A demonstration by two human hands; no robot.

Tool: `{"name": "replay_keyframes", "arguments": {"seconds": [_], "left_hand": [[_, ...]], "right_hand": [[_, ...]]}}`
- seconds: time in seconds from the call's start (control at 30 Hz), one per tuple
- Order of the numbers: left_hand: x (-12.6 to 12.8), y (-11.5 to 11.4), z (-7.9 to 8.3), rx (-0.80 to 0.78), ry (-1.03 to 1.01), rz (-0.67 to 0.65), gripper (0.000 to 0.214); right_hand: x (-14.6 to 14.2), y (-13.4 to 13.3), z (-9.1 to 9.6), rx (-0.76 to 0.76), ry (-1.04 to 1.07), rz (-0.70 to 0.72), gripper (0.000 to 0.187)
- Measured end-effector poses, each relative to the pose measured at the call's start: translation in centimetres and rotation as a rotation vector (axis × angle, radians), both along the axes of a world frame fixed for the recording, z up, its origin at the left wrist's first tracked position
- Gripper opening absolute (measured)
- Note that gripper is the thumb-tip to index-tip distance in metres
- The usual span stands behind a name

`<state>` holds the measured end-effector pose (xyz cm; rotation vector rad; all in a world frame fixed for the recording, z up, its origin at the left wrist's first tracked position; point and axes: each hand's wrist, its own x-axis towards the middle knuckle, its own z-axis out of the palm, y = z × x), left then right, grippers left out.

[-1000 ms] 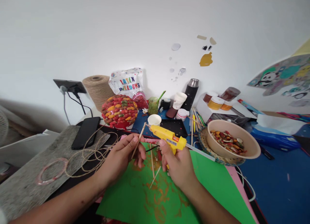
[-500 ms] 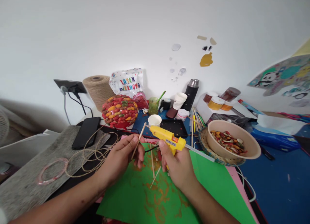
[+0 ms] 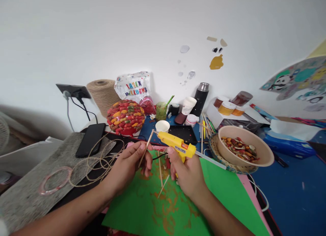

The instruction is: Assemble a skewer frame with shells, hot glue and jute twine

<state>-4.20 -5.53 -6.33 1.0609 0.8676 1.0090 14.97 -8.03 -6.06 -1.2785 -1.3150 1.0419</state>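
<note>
the left hand [image 3: 133,157] pinches a thin wooden stick [image 3: 146,147], tilted, above a green sheet [image 3: 224,188]. the right hand [image 3: 187,171] is closed around a yellow glue gun [image 3: 173,140]. the nozzle [image 3: 156,132] is just beside the stick's upper end; contact cannot be determined. two other sticks [image 3: 160,169] lie on the sheet.

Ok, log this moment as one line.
left hand: holds thin stick | right hand: holds yellow glue gun | nozzle: near thin stick's upper end | below: green sheet
</note>
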Motion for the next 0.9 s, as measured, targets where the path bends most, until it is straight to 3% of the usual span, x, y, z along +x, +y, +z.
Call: {"name": "replay_keyframes", "arguments": {"seconds": [0.33,0.9], "left_hand": [[0.01,-0.01,0.0,0.034,0.035,-0.007,0.039],[-0.02,-0.05,-0.1,0.017,0.018,-0.015,0.04]], "right_hand": [[0.26,0.05,-0.75,-0.003,0.008,-0.014,0.071],[0.26,0.0,-0.45,-0.008,-0.01,-0.017,0.069]]}}
